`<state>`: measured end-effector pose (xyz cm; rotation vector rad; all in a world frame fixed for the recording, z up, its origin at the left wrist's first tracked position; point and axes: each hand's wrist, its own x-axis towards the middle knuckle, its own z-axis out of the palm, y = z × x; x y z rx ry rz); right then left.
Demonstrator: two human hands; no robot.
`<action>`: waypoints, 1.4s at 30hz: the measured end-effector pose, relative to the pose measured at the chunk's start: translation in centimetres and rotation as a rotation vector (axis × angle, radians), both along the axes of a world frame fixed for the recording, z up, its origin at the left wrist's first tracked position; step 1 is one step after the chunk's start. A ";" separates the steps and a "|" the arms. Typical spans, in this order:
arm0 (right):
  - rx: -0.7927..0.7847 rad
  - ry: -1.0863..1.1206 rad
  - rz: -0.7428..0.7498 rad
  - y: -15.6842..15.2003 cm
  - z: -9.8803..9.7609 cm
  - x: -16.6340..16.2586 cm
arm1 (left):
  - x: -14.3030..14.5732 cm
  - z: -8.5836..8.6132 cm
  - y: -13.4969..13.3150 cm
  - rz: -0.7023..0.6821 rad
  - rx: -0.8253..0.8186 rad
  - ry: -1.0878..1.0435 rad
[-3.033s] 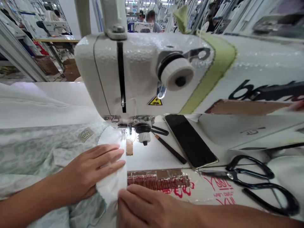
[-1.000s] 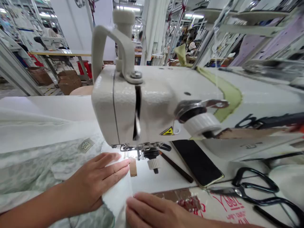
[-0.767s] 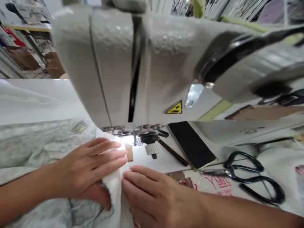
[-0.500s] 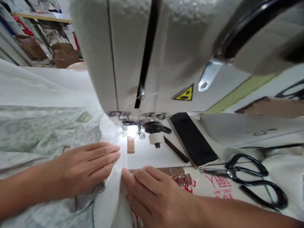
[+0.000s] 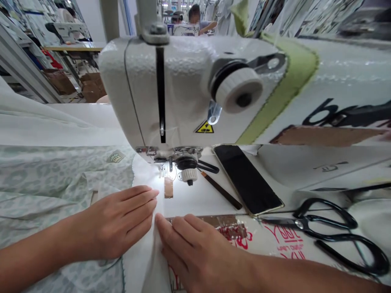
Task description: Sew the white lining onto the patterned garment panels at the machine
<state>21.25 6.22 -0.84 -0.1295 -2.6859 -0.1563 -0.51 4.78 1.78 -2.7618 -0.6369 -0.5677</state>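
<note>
My left hand (image 5: 113,221) lies flat with fingers stretched out, pressing on pale green animal-print cloth (image 5: 36,179) and its white border fabric (image 5: 137,260). Its fingertips are just in front of the lit presser foot (image 5: 161,170) of a white sewing machine (image 5: 186,93). My right hand (image 5: 201,252) has its fingers closed at the right edge of the white fabric; its thumb is hidden. A strip of brown tape (image 5: 168,188) is stuck on the machine bed beside the fabric edge. The white fabric runs back under the presser foot.
To the right lie a dark thin tool (image 5: 221,190), a black phone (image 5: 249,179) and black-handled scissors (image 5: 324,226). Red writing (image 5: 284,236) marks the table cover. Behind the machine, people (image 5: 194,20) sit among other machines; cardboard boxes (image 5: 91,86) stand at the back left.
The view has tilted up, so more of the machine head and the room behind shows. Both hands and the cloth stay almost in place; the left fingertips sit slightly further right.
</note>
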 end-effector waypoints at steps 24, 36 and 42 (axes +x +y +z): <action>0.054 0.014 -0.055 -0.3 -0.5 -0.4 | -0.5 -1.5 0.5 0.106 -0.146 -0.118; 0.059 0.042 -0.048 -0.1 -0.6 -0.5 | -2.8 -3.0 0.5 0.184 -0.359 -0.140; 0.031 -0.008 -0.015 0.1 -0.4 -0.5 | -3.0 -3.2 0.8 0.417 -0.375 -0.148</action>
